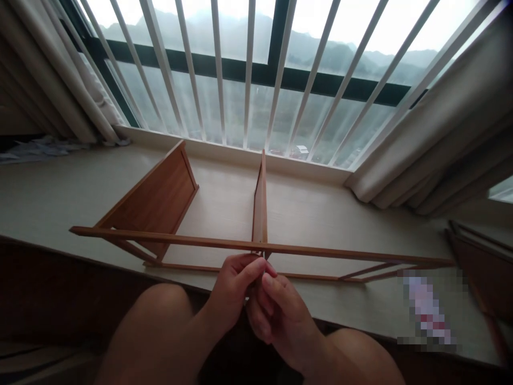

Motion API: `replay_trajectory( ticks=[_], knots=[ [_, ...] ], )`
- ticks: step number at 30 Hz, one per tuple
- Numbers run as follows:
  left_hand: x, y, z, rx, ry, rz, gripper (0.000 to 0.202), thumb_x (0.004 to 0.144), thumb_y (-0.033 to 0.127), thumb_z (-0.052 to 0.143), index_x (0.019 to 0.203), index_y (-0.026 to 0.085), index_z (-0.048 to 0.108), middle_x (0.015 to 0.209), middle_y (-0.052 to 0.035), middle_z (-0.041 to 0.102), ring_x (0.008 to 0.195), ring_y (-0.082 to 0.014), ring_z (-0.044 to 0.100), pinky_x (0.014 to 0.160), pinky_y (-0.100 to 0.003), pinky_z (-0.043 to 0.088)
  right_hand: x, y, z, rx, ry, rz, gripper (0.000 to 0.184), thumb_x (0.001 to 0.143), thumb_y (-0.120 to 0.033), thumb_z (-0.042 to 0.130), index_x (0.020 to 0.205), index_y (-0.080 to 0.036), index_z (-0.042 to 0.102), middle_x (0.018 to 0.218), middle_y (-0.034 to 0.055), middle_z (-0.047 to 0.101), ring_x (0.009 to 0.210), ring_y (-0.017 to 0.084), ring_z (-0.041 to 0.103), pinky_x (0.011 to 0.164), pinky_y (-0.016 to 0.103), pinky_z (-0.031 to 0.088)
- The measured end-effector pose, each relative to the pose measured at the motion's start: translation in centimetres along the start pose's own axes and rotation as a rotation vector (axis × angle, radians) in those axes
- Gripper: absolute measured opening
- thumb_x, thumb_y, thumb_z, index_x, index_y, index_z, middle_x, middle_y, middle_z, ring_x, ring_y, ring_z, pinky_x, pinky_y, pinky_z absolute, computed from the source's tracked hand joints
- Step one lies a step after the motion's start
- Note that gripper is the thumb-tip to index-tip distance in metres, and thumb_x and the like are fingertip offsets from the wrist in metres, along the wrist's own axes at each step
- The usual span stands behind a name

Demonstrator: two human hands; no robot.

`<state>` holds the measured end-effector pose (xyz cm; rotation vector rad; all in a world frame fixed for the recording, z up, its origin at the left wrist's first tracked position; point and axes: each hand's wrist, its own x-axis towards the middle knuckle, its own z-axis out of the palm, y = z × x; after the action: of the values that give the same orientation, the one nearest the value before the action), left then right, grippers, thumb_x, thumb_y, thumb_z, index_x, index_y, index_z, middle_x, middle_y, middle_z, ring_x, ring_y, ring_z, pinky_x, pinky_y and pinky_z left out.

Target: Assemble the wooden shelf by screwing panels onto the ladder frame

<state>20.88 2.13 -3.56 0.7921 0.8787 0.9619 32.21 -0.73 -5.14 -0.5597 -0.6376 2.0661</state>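
Observation:
A brown wooden shelf frame (pixel 168 238) lies on its side on the pale window ledge (pixel 60 187). It has a long top board, a left end panel (pixel 154 200) and a middle divider (pixel 260 206). My left hand (pixel 234 289) and my right hand (pixel 278 313) meet just below the joint where the divider reaches the long board. Both are closed in a pinch, fingertips together on something too small to make out. My bare knees sit below them.
White window bars (pixel 248 69) and a dark frame rise behind the ledge. Curtains hang at the left (pixel 60 69) and right (pixel 441 117). More wooden boards (pixel 481 267) lie at the right. A blurred-out item (pixel 428 310) rests on the ledge near them.

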Motion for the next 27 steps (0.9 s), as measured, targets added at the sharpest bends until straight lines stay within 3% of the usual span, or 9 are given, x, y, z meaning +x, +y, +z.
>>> replay_trajectory(
  ticks=[4,9,12,14,17,21,24,27],
  knots=[
    [0.2,0.2,-0.4,0.054,-0.003,0.018,0.034,0.079,0.042,0.062,0.067,0.011,0.065,0.049,-0.0014,0.056,0.04,-0.0088,0.05,0.041,-0.018,0.038,0.0,0.1,-0.1,0.017,0.007,0.051,0.044,0.093,-0.043,0.046,0.059,-0.016,0.047,0.042,-0.0018,0.048,0.032,0.006,0.036,0.033,0.019,0.023],
    [0.7,0.3,-0.6,0.057,-0.027,0.033,0.032,0.079,0.04,0.062,0.066,0.011,0.069,0.055,-0.0051,0.062,0.048,-0.0126,0.055,0.045,-0.021,0.041,0.1,-0.1,0.6,0.113,0.024,0.047,0.044,0.087,-0.044,0.055,0.056,-0.02,0.035,0.039,-0.0065,0.038,0.031,0.005,0.027,0.033,0.018,0.023],
    [0.9,0.0,-0.5,0.005,-0.057,0.007,0.032,0.079,0.04,0.063,0.065,0.011,0.069,0.056,-0.0056,0.062,0.051,-0.0138,0.056,0.048,-0.022,0.041,0.2,-0.3,0.6,0.054,0.068,0.013,0.039,0.085,-0.041,0.058,0.059,-0.02,0.04,0.037,-0.0087,0.032,0.031,0.005,0.023,0.034,0.019,0.022],
    [1.0,-0.2,-0.4,-0.053,-0.074,-0.007,0.031,0.077,0.04,0.064,0.066,0.011,0.07,0.057,-0.0054,0.062,0.052,-0.013,0.055,0.05,-0.022,0.04,0.1,-0.3,0.5,-0.081,0.15,-0.036,0.035,0.084,-0.041,0.06,0.062,-0.019,0.045,0.038,-0.0091,0.031,0.033,0.005,0.022,0.035,0.019,0.019],
    [1.1,-0.6,-0.3,-0.185,-0.09,-0.047,0.029,0.075,0.039,0.066,0.069,0.01,0.07,0.057,-0.0045,0.06,0.053,-0.0119,0.053,0.051,-0.022,0.039,-0.2,-0.4,0.2,-0.397,0.329,-0.164,0.043,0.083,-0.043,0.062,0.054,-0.018,0.042,0.039,-0.0068,0.031,0.036,0.005,0.024,0.037,0.02,0.017],
    [1.2,-1.0,-0.3,-0.296,-0.114,-0.119,0.028,0.073,0.038,0.068,0.071,0.01,0.068,0.056,-0.0023,0.055,0.047,-0.0073,0.046,0.047,-0.02,0.034,-0.8,-0.8,0.2,-0.926,0.542,-0.421,0.043,0.081,-0.038,0.065,0.049,-0.018,0.043,0.044,-0.0032,0.037,0.042,0.008,0.033,0.04,0.022,0.027],
    [1.3,-1.2,-0.4,-0.305,-0.141,-0.142,0.029,0.073,0.039,0.068,0.072,0.01,0.067,0.051,0.0018,0.045,0.042,-0.004,0.036,0.044,-0.019,0.029,-0.9,-1.5,0.2,-1.206,0.538,-0.606,0.037,0.079,-0.026,0.067,0.051,-0.018,0.044,0.047,-0.0037,0.039,0.043,0.007,0.036,0.042,0.022,0.029],
    [1.5,-1.4,-0.5,-0.328,-0.167,-0.151,0.03,0.072,0.041,0.068,0.073,0.011,0.067,0.051,0.0028,0.041,0.045,-0.0064,0.04,0.047,-0.021,0.034,-0.9,-2.1,0.0,-1.32,0.426,-0.713,0.025,0.076,-0.017,0.068,0.059,-0.018,0.051,0.05,-0.004,0.044,0.045,0.007,0.039,0.045,0.022,0.033]
  ],
)
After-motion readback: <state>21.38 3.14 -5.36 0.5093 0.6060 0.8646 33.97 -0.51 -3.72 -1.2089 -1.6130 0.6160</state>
